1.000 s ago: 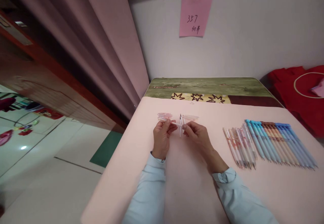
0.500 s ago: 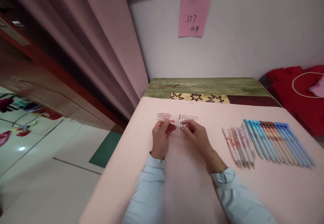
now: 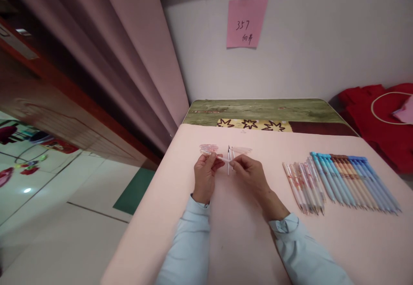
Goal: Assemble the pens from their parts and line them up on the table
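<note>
My left hand [image 3: 205,175] is closed, thumb and fingers pinching a clear, patterned pen barrel above the table. A slim whitish pen refill [image 3: 225,159] runs from it across to my right hand [image 3: 250,171], whose thumb and forefinger pinch the far end. How deep the refill sits in the barrel is hidden by the fingers. Below and behind it, white refills [image 3: 229,168] with dark tips lie on the table, pointing away from me. Pinkish clear pen parts [image 3: 209,147] lie just beyond my left hand, and pale clear pen parts [image 3: 242,150] beyond my right.
To the right lies a row of clear patterned pens [image 3: 305,186]. Beside them are blue and brown pens [image 3: 355,182], side by side. A pale pink cover [image 3: 174,199] lies over the table. Red cloth [image 3: 371,113] is at the far right; a curtain [image 3: 142,40] hangs left.
My right fingers have shifted slightly on the refill and the grip looks more closed. Both hands stay in nearly the same place; the pens on the table have not moved.
</note>
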